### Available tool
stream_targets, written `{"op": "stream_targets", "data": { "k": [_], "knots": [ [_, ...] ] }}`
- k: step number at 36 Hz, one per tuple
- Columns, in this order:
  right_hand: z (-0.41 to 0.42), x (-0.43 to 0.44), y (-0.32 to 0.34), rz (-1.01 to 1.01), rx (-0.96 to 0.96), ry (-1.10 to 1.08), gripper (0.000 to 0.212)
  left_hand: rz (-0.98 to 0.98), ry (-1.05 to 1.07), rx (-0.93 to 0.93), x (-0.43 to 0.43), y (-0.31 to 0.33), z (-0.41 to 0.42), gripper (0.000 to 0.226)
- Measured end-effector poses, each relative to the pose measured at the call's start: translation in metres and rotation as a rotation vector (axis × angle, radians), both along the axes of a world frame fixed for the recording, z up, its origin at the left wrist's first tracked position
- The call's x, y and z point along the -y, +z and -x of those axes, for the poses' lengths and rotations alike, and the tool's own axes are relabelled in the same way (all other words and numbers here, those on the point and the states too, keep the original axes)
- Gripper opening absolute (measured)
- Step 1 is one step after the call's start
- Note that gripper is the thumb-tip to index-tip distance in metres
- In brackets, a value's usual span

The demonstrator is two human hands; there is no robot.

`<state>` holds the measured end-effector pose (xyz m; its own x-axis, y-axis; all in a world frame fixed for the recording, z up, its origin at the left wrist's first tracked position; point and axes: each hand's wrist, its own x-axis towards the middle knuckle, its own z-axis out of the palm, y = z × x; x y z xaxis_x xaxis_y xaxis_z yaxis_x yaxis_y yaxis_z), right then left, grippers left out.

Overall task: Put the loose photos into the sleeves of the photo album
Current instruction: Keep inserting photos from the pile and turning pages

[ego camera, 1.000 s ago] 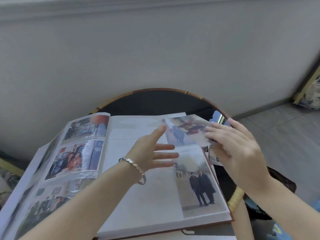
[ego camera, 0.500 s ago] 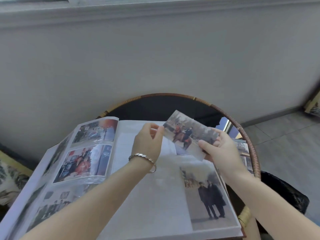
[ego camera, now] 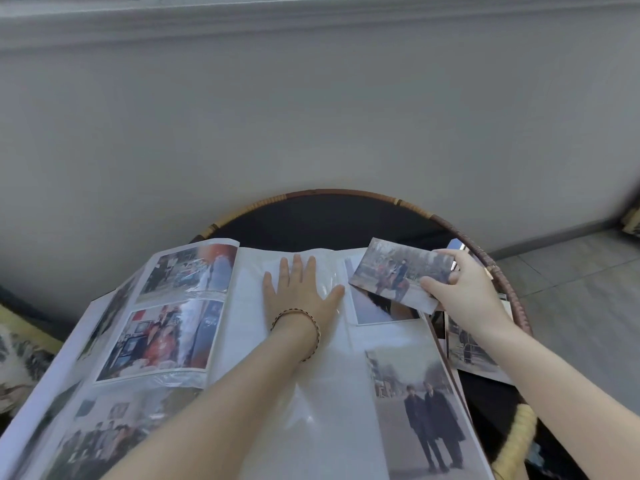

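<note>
The right hand (ego camera: 464,292) pinches the photo (ego camera: 391,271) by its right end, thumb on the face; the rest juts left from the grip, above the album (ego camera: 332,393) page. The left hand (ego camera: 298,292) lies flat, fingers straight, on the sleeve (ego camera: 327,273) further left. The print looks light, thin, glossy and easily creased, so holding it by the edges seems safest

The album (ego camera: 311,393) has white pages. On it, the left print (ego camera: 162,341) is red and blue, and the right print (ego camera: 426,417) shows black coats on pale grey. The loose photo (ego camera: 398,271) over it is hazy grey-brown. Behind it, the table (ego camera: 329,223) is black, with a rim (ego camera: 329,192) banded brown and tan. The wall (ego camera: 311,116) is plain grey. Left of it, a cloth (ego camera: 20,365) is mottled black and white, edged in yellow.
</note>
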<state>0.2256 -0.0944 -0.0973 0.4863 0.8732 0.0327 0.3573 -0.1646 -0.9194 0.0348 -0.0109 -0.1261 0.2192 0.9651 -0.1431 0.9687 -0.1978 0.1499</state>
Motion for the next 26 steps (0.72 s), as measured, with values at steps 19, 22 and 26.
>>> {"op": "stream_targets", "data": {
  "k": [19,22,26],
  "knots": [
    [0.007,-0.033,0.002,0.242,0.052,0.236,0.036,-0.003,0.006,0.108,0.002,0.003,0.0,0.052],
    [0.006,-0.042,0.005,0.322,0.037,0.255,0.039,-0.036,-0.003,0.126,0.004,0.007,0.001,0.049],
    [0.006,-0.056,0.006,0.387,-0.003,0.272,0.044,-0.014,-0.045,0.125,0.003,0.018,0.005,0.041]
  ]
}}
